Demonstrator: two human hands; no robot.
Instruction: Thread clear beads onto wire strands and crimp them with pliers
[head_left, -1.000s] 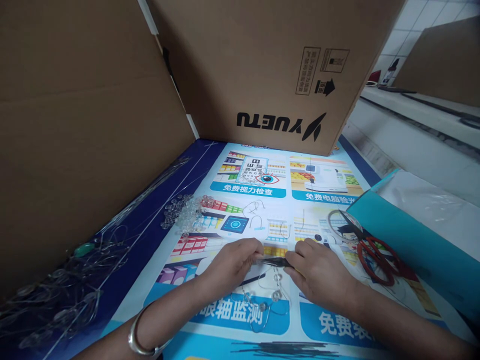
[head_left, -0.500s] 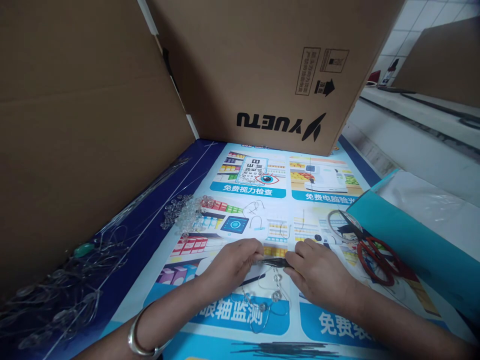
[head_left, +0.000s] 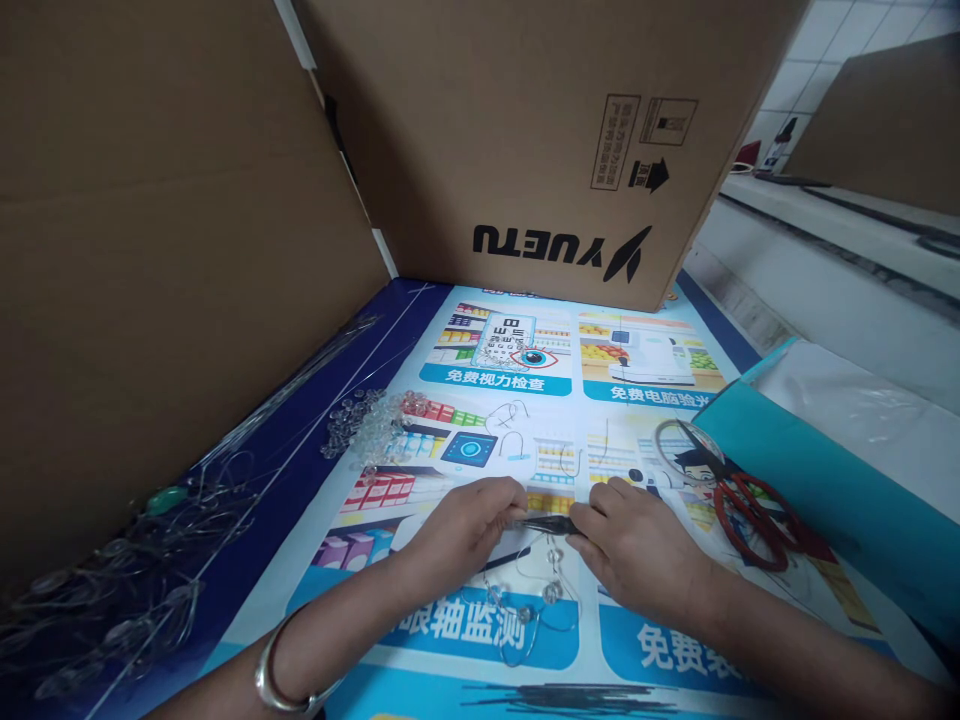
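In the head view my right hand [head_left: 637, 530] is closed round a pair of dark pliers [head_left: 549, 524], its jaws pointing left. My left hand [head_left: 480, 515] is closed too, its fingertips pinched at the tip of the jaws. What they pinch is too small to be sure of; it seems to belong to the wire with clear beads [head_left: 553, 592] that hangs in loops below both hands. Further left lies a pile of loose clear beads [head_left: 375, 425]. Short curved wire pieces [head_left: 514, 440] lie beyond my hands.
Red-handled scissors [head_left: 754, 520] rest on a wire coil at right, beside a teal box [head_left: 832, 470]. Dark wire lengths [head_left: 562, 698] lie at the front edge. Beaded wires [head_left: 142, 600] heap at left. Cardboard panels [head_left: 540, 130] stand behind and along the left.
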